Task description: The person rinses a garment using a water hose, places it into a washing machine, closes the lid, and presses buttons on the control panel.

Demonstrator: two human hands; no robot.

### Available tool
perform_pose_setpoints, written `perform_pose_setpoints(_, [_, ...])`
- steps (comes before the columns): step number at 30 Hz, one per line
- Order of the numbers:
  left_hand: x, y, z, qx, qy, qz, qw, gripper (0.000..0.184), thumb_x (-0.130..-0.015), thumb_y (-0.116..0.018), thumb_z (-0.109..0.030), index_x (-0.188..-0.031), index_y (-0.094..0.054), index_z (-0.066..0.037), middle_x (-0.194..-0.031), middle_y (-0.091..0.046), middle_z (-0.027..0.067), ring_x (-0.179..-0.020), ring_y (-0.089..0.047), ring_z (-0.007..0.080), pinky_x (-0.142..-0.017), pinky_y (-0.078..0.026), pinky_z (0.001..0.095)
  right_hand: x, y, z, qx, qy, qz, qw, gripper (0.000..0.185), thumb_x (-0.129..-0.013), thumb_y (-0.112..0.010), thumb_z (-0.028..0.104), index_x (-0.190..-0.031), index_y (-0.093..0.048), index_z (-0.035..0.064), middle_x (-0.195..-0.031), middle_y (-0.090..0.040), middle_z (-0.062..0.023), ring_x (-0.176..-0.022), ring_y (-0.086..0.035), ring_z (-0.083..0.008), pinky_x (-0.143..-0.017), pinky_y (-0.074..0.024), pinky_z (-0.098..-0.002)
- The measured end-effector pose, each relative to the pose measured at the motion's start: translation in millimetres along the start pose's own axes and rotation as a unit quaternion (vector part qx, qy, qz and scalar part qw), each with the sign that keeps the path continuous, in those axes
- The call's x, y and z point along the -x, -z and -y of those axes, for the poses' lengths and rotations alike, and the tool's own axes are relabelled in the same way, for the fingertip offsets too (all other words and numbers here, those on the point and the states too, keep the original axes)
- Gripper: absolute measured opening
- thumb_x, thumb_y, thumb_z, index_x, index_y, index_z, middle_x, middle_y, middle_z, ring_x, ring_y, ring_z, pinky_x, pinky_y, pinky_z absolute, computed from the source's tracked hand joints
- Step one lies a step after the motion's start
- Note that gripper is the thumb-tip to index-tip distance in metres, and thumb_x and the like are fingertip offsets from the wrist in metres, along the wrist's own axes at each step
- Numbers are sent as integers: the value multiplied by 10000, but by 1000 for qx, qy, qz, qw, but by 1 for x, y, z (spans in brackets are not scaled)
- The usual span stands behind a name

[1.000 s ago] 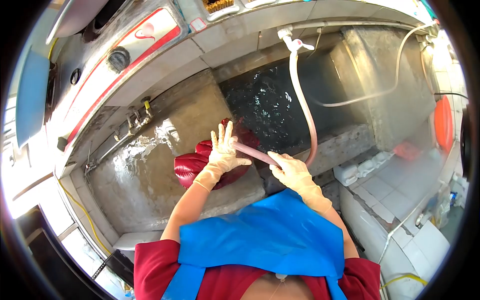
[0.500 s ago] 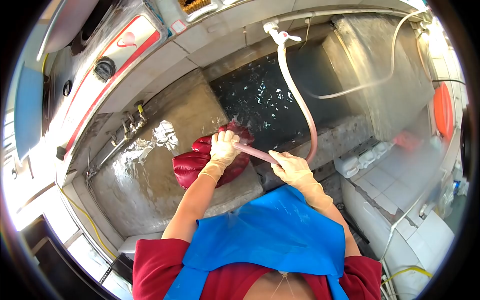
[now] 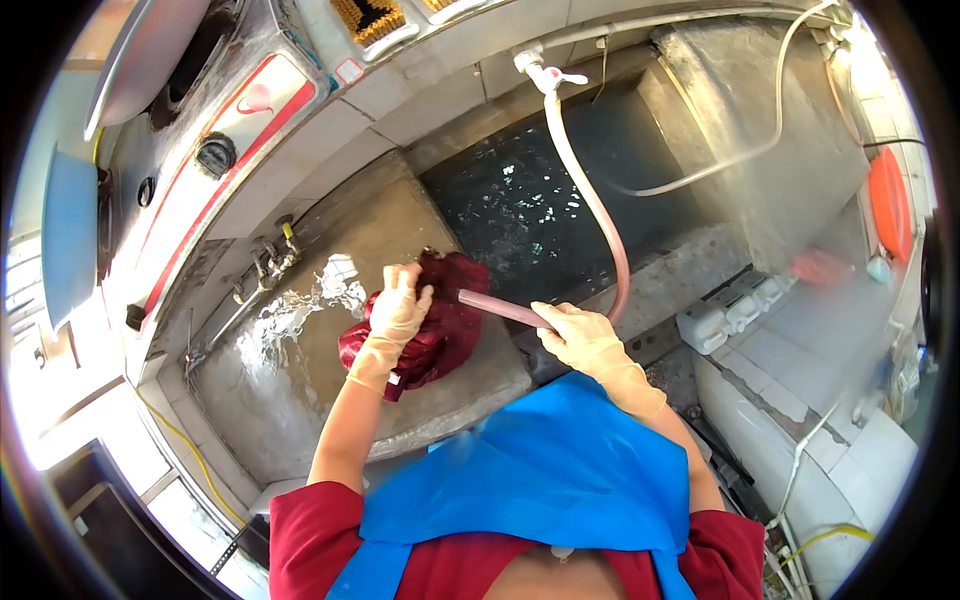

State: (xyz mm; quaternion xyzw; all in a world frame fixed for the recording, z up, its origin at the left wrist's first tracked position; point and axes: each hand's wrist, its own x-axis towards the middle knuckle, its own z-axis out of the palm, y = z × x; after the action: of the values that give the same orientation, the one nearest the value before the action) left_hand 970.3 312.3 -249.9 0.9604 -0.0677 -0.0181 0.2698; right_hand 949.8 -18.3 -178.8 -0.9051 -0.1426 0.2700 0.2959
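Observation:
A wet, dark red garment (image 3: 452, 335) lies bunched on the wet concrete slab (image 3: 300, 390), with a small white tag showing at its lower edge. My left hand (image 3: 400, 312), in a pale rubber glove, has its fingers curled into the upper left part of the cloth. In a matching glove, my right hand (image 3: 578, 335) is closed around a pinkish hose (image 3: 500, 307) near its end. The hose's open end points left at the garment, just above it. From my right hand the hose loops up to a wall tap (image 3: 550, 78).
Beyond the slab is a sunken basin (image 3: 530, 190) of dark water. A stove-like appliance (image 3: 215, 155) and brushes (image 3: 370, 20) are at the upper left. White containers (image 3: 735, 312) stand on the tiled ledge at right; a red basin (image 3: 888, 205) leans farther back.
My left hand has moved left and down, off the hose end and onto the garment. The garment is shifted and folded differently, its tag now showing. My right hand still holds the hose.

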Motion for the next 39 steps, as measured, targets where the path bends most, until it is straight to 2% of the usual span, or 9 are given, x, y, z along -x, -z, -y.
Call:
perform_pose_setpoints(2, [-4,22,8,-71,15,-59,996,671,-783,-719,-123,-1375,-423,-13,-1205,-503,239,-990,-596,398,-844,-541,450,1,2,2,-9,8,-6,1000,418,-911,-572,263,-1319,-574,171,-1028,-662,-145,-880,-673,-353,-772,-541,-468])
perform_pose_setpoints(3, [-14,48,-10,-33,198,16,979,713,-777,-691,-101,-1410,-397,46,-1229,-504,261,-1064,-572,412,-954,-493,448,1,2,2,-15,14,-15,1000,415,-909,-575,259,-1315,-578,171,-1026,-663,-145,-881,-673,-354,-770,-542,-468])
perform_pose_setpoints(6, [-19,59,16,14,317,109,942,510,-818,-661,-180,-1255,-582,72,-1278,-506,276,-1100,-565,422,-1017,-451,437,0,-3,0,-32,23,-23,999,413,-906,-579,267,-1308,-585,173,-1020,-666,-145,-870,-674,-356,-761,-544,-468])
perform_pose_setpoints(10, [-9,18,19,32,162,36,986,300,-858,-682,-281,-988,-731,-15,-1440,-423,230,-1241,-466,425,-1070,-392,462,-3,-4,0,-19,13,-9,1000,416,-901,-586,270,-1305,-588,172,-1014,-668,-143,-861,-673,-357,-756,-544,-468])
perform_pose_setpoints(14, [-7,2,-15,-97,68,174,978,357,-832,-726,-457,-1057,-756,-182,-1547,-315,182,-1414,-273,450,-1174,-158,589,-4,-5,2,-38,17,-19,999,418,-902,-589,271,-1306,-586,167,-1018,-667,-145,-871,-672,-355,-765,-543,-469])
perform_pose_setpoints(16, [-9,-3,-9,-132,58,222,964,550,-786,-754,-512,-1263,-662,-255,-1599,-213,183,-1433,-220,482,-1178,-95,616,-8,-7,2,-44,20,-25,999,418,-903,-589,273,-1307,-585,167,-1018,-667,-146,-876,-672,-354,-769,-543,-470])
perform_pose_setpoints(19, [-18,-12,-10,-158,144,86,973,1026,-713,-792,-569,-1556,-266,-311,-1626,-106,198,-1446,-174,507,-1170,-62,655,-17,-10,6,-56,23,-21,998,410,-905,-589,270,-1300,-586,163,-1019,-666,-147,-879,-672,-354,-765,-545,-466])
perform_pose_setpoints(30, [-34,-48,-41,-225,193,286,911,834,-831,-578,-703,-1538,-341,-329,-1645,-148,91,-1479,-178,436,-1187,-181,590,-36,-19,16,-90,15,-8,996,404,-905,-597,273,-1287,-600,140,-1035,-670,-161,-901,-668,-368,-797,-541,-464])
perform_pose_setpoints(39, [-27,-64,-16,-222,124,149,955,523,-836,-624,-588,-1188,-625,-202,-1372,-506,73,-1256,-447,341,-1037,-358,521,-45,-18,10,-94,6,24,995,404,-913,-590,284,-1298,-574,163,-1029,-666,-155,-910,-661,-374,-793,-531,-477])
